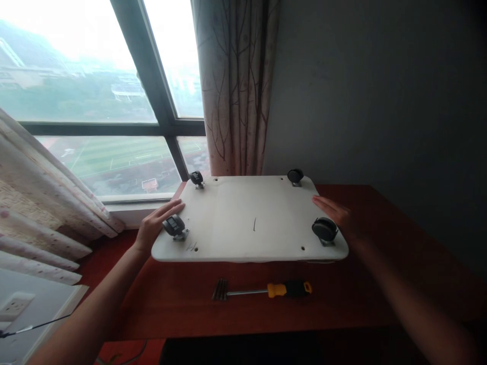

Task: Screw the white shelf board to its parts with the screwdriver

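Observation:
A white board (243, 218) with rounded corners lies on the reddish table, a black caster wheel fixed near each corner, wheels up. My left hand (157, 222) holds the board's left edge, fingers over the top beside the near left caster (174, 226). On the opposite edge, my right hand (335, 209) grips the board just behind the near right caster (324, 230). Both thumbs are hidden. In front of the board lies a yellow and black screwdriver (289, 289), its tip beside several screws (219, 289).
The reddish table (182, 314) stands against a grey wall at the right. Behind it hang a patterned curtain (238, 91) and a window (163, 126). Another curtain (34, 203) is at the left, above a wall socket (15, 306) with a dark cable.

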Motion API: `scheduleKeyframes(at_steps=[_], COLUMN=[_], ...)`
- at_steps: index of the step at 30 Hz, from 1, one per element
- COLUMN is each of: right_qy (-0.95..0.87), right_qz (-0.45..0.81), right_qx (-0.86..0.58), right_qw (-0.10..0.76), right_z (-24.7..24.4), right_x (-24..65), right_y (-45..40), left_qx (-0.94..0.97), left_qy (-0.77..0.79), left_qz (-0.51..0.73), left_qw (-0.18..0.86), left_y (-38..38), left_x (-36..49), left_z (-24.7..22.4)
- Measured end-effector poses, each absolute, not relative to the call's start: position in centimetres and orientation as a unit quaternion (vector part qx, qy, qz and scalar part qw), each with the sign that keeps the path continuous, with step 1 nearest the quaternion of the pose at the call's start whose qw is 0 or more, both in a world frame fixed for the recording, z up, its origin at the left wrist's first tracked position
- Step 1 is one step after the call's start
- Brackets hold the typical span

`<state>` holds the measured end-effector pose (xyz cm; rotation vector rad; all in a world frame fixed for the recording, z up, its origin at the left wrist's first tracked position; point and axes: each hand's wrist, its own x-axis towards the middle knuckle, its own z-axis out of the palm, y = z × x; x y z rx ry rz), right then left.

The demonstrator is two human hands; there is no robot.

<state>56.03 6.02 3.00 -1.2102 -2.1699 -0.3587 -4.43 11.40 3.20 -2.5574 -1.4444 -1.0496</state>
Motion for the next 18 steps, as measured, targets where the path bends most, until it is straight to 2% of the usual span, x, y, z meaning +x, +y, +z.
scheduleKeyframes(at_steps=[18], right_qy=[-0.810], right_qz=[-0.101], right_qx=[-0.466], right_qw=[0.341], right_z=[3.1], right_x=[55.6], right_y=[5.8], left_qx=[-0.792], left_qy=[-0.489], left_qz=[-0.364], left_qw=[-0.032], left_y=[10.6], left_x=[-3.0], left_z=[4.0])
